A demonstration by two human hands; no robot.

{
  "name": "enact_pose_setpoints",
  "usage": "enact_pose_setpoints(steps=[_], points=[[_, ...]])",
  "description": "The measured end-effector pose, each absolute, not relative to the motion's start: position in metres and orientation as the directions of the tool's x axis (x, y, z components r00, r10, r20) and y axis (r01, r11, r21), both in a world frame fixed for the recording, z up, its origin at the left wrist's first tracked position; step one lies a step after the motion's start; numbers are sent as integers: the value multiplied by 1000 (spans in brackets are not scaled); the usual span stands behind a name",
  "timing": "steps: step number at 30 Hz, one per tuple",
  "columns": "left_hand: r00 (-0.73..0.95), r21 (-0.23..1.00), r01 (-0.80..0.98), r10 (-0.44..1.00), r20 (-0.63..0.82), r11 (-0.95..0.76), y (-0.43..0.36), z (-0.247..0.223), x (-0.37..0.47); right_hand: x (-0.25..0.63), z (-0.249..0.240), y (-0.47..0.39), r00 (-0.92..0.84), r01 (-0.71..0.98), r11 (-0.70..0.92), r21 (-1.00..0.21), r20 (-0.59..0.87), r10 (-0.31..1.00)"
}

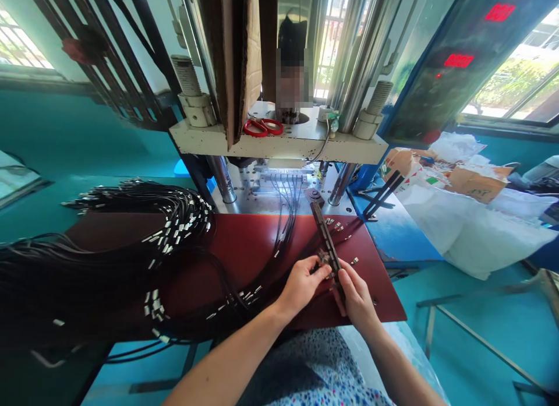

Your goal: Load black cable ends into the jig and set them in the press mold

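Black bar [324,228] | right hand [358,292]: clasping it | left hand [301,285]: pinching alongside

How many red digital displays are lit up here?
2: the upper red display and, below and left of it, the lower red display, both on the tall blue cabinet at right. Any facing away would be hidden.

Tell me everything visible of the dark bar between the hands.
The dark bar is long, narrow and straight, metallic by its look, with lighter spots along it. It slants over the reddish-brown board, far end pointing toward the press. The right hand holds its near part; the left hand is at its left side.
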State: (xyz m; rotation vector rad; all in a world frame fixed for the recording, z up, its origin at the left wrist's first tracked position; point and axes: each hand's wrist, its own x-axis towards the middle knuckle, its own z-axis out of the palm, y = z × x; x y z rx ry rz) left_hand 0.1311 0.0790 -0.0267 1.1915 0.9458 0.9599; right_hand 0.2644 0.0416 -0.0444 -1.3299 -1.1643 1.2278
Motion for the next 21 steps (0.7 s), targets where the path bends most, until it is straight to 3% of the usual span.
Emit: enact_pose_setpoints(steps=[5,9,15,21], points=[[259,912,-288,941,-220,292,84,-22,126,264,-42,40,110,-20,-72,-997,-74,991],[336,958,-123,920,-204,257,83,-24,126,263,-41,40,76,-35,-85,-996,-87,993],[301,981,-22,937,-176,191,78,-30,125,267,-47,40,15,-68,-87,-994,-88,996],[248,967,239,969,26,-87,73,-23,119,267,-43,39,42,-79,-92,-993,-96,995]])
